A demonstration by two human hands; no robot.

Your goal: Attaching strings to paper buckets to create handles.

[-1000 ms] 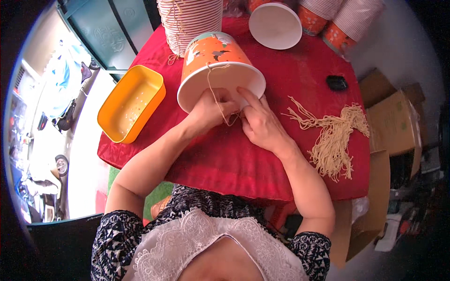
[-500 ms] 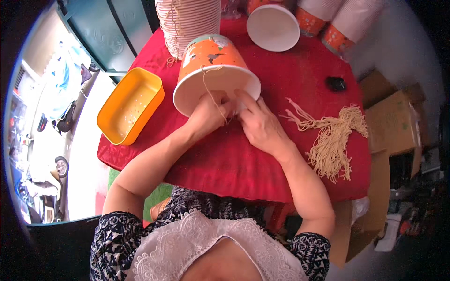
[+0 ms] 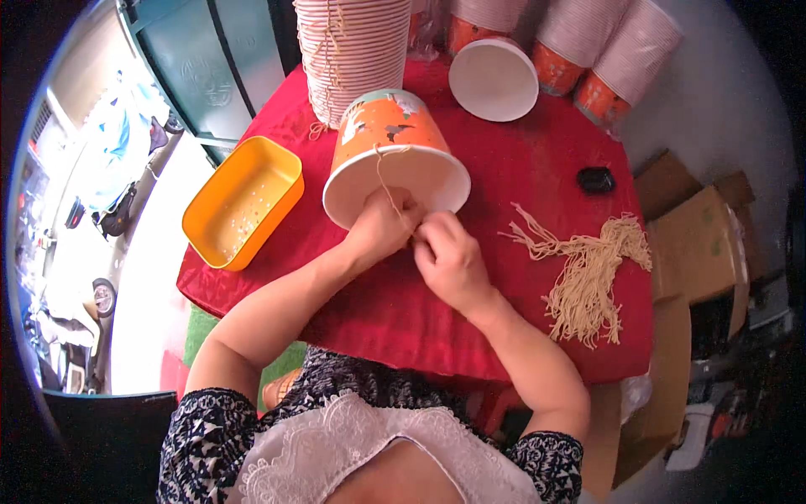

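Apparently you're fastening string [image 3: 381, 170] to the tub [image 3: 395, 130] lying tipped before you; your right hand [image 3: 453, 258] is pinching it narrowly, your left hand [image 3: 379, 228] curling, hold unclear; next is likely needing steady tension.

Apparently a makeshift workshop: tall stack of paper tubs [image 3: 369, 67], cardboard boxes [image 3: 697, 244].
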